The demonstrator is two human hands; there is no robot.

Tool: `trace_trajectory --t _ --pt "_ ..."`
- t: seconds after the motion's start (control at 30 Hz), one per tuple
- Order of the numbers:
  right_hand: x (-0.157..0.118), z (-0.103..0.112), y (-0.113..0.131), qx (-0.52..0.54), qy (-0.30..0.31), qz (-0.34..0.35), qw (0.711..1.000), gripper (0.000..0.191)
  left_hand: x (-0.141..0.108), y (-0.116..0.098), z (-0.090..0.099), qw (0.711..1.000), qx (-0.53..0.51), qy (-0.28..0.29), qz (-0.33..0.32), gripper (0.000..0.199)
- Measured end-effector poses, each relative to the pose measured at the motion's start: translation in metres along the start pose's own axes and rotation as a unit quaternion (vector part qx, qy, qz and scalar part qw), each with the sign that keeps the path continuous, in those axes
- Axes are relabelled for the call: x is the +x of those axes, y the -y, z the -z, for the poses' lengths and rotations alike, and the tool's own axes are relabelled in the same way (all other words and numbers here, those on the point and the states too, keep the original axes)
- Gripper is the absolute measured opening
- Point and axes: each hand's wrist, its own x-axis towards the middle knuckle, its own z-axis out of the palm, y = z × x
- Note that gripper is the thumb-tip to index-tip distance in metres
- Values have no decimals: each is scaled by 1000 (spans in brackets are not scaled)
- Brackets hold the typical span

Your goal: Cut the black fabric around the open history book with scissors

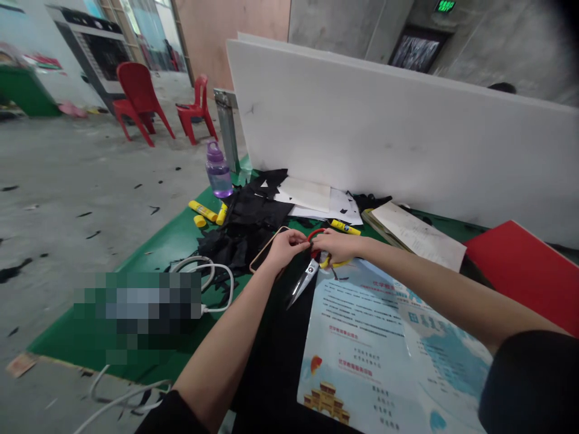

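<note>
My left hand [288,246] is closed in a pinch, its fingertips meeting those of my right hand. Whatever is between them is too small to make out; dark paper lies right behind. My right hand [337,244] is closed about the handles of a pair of scissors [309,272], one loop red, the other yellow. The metal blades point down and toward me over a black surface [266,349]. Under my right forearm lies a light blue printed sheet [357,349]. A phone [262,256] is partly hidden behind my left hand.
Black paper scraps [257,208] are heaped on the green table [167,241], beside glue sticks [202,210] and a purple bottle [219,172]. A large white board [384,126] stands behind. At right are a booklet [416,232] and a red folder [529,271]. White cables [230,283] run at left.
</note>
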Motion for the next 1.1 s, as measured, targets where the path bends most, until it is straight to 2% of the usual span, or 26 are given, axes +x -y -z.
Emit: trace_trajectory --t 0.1,0.23,0.43,0.6,0.8,0.97,1.1 --pt "6 3 6 -6 -5 18 1000 30 0 0 0 1000 -3 2 2 31" --pt "7 3 8 -6 -12 26 1000 29 1 3 0 1000 -7 -8 -1 30" --pt "5 -1 13 -6 -51 35 998 16 -1 1 0 1000 -18 -18 -4 27" --pt "3 0 11 9 -47 37 998 27 -4 -4 1 1000 -20 -8 -7 29" --pt "1 2 21 26 13 17 999 42 -2 -4 1 999 -28 -13 -12 28" --pt "6 2 36 33 4 22 999 37 -2 -2 2 999 -31 -13 -12 26" --pt "8 2 36 28 -11 39 999 27 -1 0 2 999 -37 -21 -15 25"
